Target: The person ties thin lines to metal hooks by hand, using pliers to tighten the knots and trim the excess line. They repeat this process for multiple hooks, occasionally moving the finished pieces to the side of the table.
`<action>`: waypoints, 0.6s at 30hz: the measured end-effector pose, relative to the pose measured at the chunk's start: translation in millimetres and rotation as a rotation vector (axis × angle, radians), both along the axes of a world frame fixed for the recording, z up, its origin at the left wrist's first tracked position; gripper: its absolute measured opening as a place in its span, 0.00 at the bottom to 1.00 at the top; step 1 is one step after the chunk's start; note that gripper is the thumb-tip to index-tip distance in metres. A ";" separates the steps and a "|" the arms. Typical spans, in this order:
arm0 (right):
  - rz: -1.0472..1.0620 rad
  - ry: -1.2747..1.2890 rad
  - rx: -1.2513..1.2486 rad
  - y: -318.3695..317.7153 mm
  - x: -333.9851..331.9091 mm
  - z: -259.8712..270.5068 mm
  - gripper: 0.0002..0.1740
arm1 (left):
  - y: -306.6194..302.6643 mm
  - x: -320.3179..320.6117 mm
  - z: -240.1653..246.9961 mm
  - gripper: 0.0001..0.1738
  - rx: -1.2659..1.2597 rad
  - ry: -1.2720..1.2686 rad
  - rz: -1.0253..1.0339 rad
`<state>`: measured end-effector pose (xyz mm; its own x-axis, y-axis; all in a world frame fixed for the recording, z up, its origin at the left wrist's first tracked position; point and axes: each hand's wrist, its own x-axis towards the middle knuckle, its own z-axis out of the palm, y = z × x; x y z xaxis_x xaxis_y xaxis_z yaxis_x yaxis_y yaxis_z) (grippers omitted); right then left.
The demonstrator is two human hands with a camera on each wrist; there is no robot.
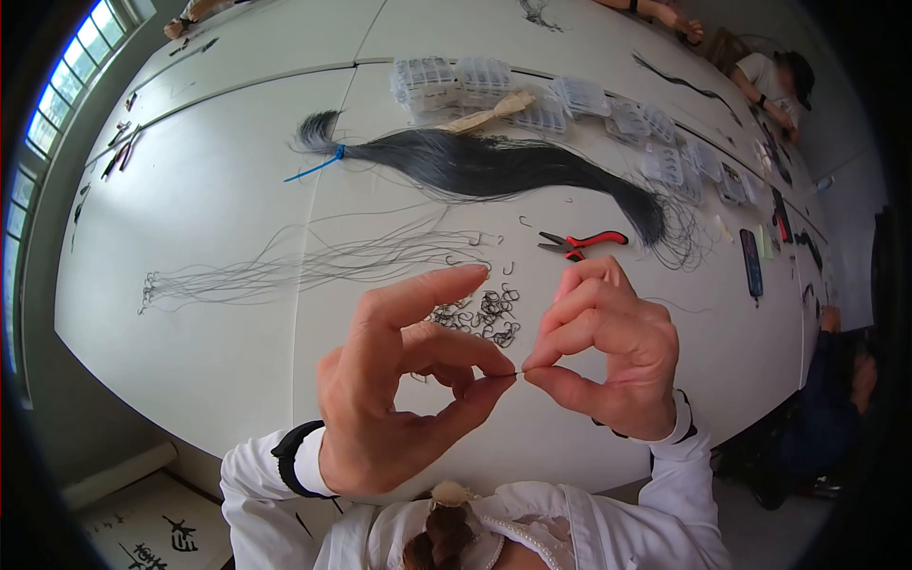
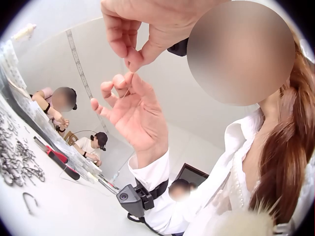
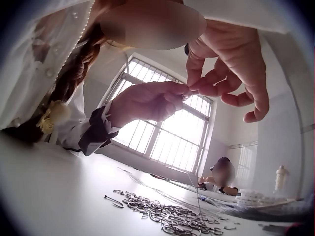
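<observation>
In front of the chest, my left hand (image 1: 394, 380) and right hand (image 1: 608, 347) meet fingertip to fingertip. Thumb and forefinger of each pinch a thin dark fishing line (image 1: 518, 373), of which only a short bit shows between them. In the left wrist view a pale stretch of the line (image 2: 126, 92) crosses the right palm. The left fingertips hide whatever else they grip; I cannot tell if a hook is there. Beyond the hands lies a pile of dark fish hooks (image 1: 486, 318), seen close in the right wrist view as loose metal hooks (image 3: 167, 216).
Red-handled pliers (image 1: 584, 243) lie past the right hand. Lines with hooks (image 1: 313, 266) stretch leftward. Farther back are a dark filament bundle (image 1: 503, 163) with a blue tie (image 1: 339, 152), clear plastic boxes (image 1: 425, 81) and a phone (image 1: 751, 263). Other people sit around the white table (image 1: 190, 351).
</observation>
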<state>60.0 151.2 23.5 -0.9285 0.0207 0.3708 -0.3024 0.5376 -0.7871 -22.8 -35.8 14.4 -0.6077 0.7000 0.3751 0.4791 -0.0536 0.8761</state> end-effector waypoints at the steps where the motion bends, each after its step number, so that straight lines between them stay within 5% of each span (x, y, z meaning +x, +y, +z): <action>1: -0.001 -0.007 -0.004 0.2 0.2 0.3 0.09 | 0.4 0.1 -0.4 0.41 -0.004 -0.011 0.007; 18: -0.007 -0.023 0.010 3.1 -1.1 9.0 0.13 | -2.5 -3.6 -0.1 0.47 0.012 -0.129 -0.024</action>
